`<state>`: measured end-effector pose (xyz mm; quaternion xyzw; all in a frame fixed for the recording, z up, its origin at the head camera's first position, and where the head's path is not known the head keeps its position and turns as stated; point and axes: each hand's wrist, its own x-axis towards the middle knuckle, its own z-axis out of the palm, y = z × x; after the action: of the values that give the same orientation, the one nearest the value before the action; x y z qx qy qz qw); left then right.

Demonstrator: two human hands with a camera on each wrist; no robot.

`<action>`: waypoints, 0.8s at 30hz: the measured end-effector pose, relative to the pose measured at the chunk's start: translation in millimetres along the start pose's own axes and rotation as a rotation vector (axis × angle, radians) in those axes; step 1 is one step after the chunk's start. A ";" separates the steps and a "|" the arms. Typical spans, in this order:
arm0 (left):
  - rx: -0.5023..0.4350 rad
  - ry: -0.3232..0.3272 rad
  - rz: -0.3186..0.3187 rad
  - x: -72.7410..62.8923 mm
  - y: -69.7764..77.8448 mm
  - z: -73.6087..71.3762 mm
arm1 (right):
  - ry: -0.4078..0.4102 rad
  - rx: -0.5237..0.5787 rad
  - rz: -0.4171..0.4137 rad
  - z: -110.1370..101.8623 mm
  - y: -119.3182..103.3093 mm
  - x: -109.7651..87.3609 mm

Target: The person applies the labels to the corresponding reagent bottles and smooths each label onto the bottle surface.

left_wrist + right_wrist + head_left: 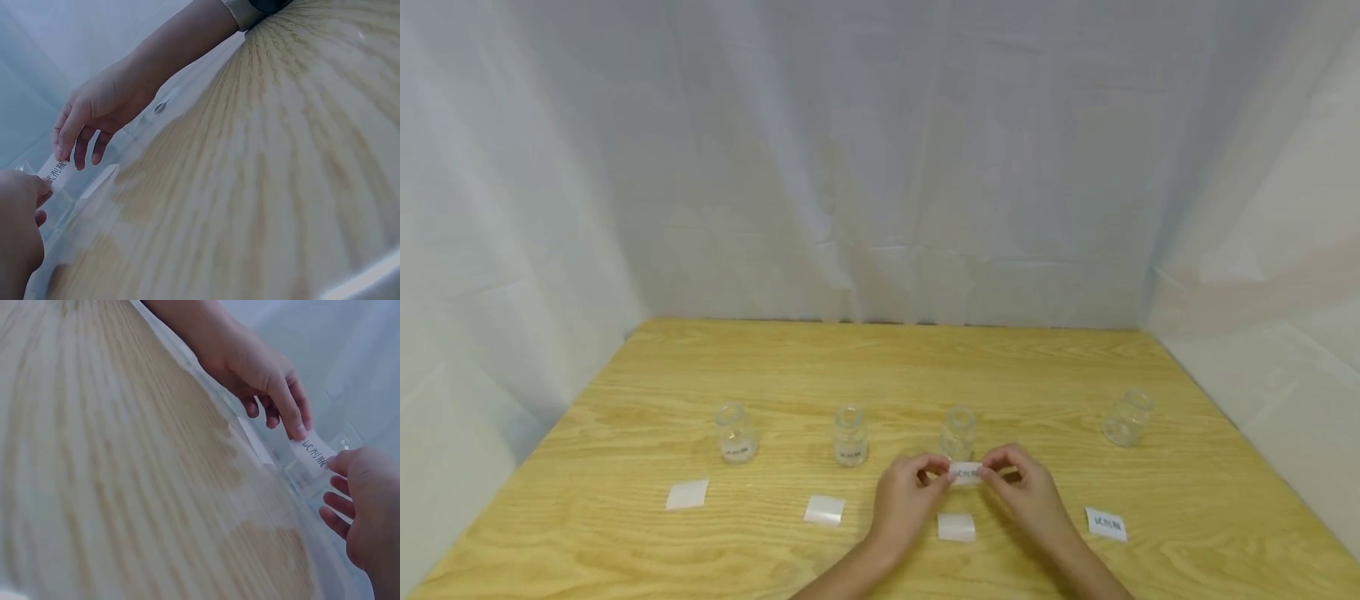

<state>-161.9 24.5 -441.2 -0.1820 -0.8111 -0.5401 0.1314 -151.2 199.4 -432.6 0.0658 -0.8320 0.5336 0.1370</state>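
A small white label (966, 473) with dark printed characters is stretched between both hands. The left hand (904, 500) pinches its left end between thumb and forefinger, and the right hand (1028, 493) pinches the right end the same way. Right behind the label, overlapped by it in the head view, stands a clear glass jar (958, 425). The print on the label (312, 452) faces the person in the right wrist view. Below the hands lies a blank white backing piece (957, 527) on the table.
Two more glass jars, a left one (735, 433) and a middle one (850, 437), carry printed labels. A fourth jar (1126, 418) stands at right, with a printed label (1106, 524) lying before it. Blank papers (687, 494) (824, 510) lie on the wooden table (880, 358). White curtains surround it.
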 end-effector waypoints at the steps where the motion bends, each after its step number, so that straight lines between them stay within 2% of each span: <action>1: 0.041 0.023 0.016 0.6 -0.7 0.7 | 0.003 -0.009 -0.039 0.5 0.6 0.8; 5: 0.155 0.107 0.071 2.9 -2.1 2.6 | 0.007 -0.040 -0.161 2.3 3.4 4.2; 11: 0.215 0.179 0.111 5.8 -4.2 7.8 | 0.024 -0.062 -0.223 4.7 10.2 8.1; 19: 0.257 0.183 0.096 8.9 -5.6 12.1 | 0.019 0.007 -0.279 7.5 15.8 12.8; 24: 0.274 0.154 0.061 9.8 -5.3 12.3 | 0.010 0.003 -0.267 7.6 4.7 12.1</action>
<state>-173.2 35.5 -446.3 -0.1451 -0.8587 -0.4326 0.2334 -165.2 195.0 -436.0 0.1733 -0.8144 0.5121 0.2109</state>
